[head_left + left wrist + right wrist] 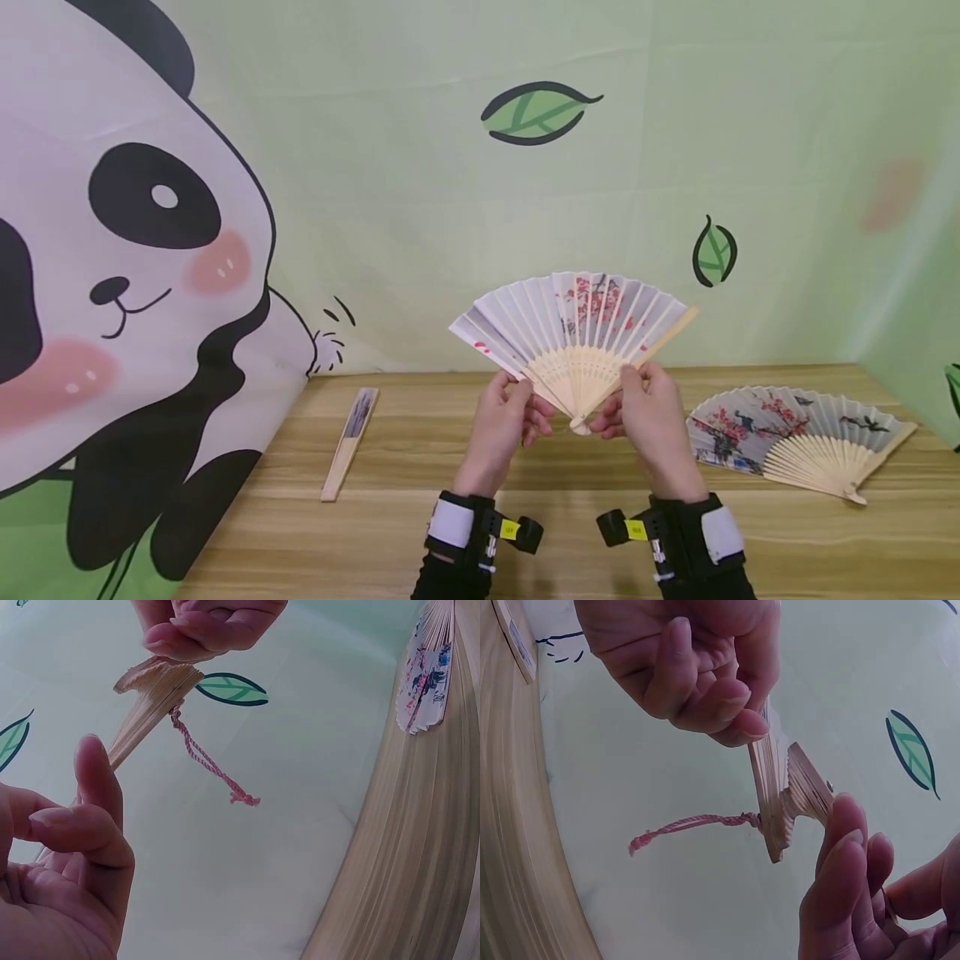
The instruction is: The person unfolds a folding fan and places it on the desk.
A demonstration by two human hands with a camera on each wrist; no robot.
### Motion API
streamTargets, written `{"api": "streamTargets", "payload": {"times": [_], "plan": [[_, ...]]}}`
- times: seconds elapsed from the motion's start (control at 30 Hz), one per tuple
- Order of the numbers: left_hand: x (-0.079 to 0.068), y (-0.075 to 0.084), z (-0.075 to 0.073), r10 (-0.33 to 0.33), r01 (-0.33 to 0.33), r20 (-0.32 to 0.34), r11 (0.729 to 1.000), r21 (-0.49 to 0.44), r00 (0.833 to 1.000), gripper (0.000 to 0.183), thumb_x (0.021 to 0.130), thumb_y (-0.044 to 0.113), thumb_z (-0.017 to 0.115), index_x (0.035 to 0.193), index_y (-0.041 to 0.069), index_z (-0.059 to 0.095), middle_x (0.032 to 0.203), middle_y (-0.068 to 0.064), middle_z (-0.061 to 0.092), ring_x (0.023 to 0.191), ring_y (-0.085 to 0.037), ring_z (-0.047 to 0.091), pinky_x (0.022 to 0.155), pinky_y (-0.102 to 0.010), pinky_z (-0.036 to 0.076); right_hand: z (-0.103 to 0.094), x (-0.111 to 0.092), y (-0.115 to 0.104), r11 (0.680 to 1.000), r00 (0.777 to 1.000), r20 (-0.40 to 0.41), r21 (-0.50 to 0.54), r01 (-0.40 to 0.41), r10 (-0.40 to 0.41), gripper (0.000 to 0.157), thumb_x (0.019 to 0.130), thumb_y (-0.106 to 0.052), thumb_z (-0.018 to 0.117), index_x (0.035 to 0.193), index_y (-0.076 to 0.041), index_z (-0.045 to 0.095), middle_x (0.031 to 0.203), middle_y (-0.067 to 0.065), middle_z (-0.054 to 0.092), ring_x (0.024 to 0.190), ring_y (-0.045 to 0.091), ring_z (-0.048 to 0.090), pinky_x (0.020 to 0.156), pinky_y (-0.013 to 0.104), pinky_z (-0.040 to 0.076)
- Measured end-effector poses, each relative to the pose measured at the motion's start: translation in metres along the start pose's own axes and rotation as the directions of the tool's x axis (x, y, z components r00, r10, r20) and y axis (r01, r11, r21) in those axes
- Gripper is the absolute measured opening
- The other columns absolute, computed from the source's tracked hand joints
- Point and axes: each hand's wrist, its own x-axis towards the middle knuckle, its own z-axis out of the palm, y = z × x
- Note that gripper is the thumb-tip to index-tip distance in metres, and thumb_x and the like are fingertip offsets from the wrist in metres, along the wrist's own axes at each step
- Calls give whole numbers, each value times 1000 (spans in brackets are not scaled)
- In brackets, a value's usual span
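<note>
Nearest, bottom of frame: we log black wrist straps (682,529) on both arms. Just above, lower center, left hand (504,412) and right hand (651,408), fingers curled on both, pinching the spread blossom fan (555,321) by its sides. That fan is mid-frame, held up off the wooden counter (360,550), narrow end down; wrist views show us a pink cord (204,756) attached at that end. On the counter: folded fan (350,446) left of the hands, printed fan (795,423) lying open at right, near the right hand. Behind, we get a pale green backdrop (375,183), big panda (52,142) at left edge, leaves (536,114) upper center and right.
</note>
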Motion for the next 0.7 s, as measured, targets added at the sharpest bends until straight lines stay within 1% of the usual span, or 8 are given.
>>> {"api": "streamTargets", "payload": {"times": [0.2,0.47,0.7], "plan": [[0,0,1,5,-5,-5,1000,-3,1000,24,105,16,43,126,4,48,81,-16,62,58,-16,57,45,-20,35,0,0,0,1000,1000,1,17,0,0,27,109,-25,31,113,0,41,78,16,58,64,29,64,59,39,55],[1,-2,0,-11,11,-46,1000,5,999,20,105,16,43,119,4,47,82,-15,63,61,-17,58,46,-19,37,2,-1,2,999,1000,5,51,3,-3,27,109,-23,30,118,0,40,80,16,57,65,29,65,61,39,55],[1,-2,0,-12,11,-59,1000,-15,998,19,105,17,42,118,5,48,82,-15,63,61,-16,58,47,-19,37,4,-2,2,998,1000,3,70,1,-2,29,110,-23,30,123,0,40,83,15,57,68,29,65,63,38,55]]}}
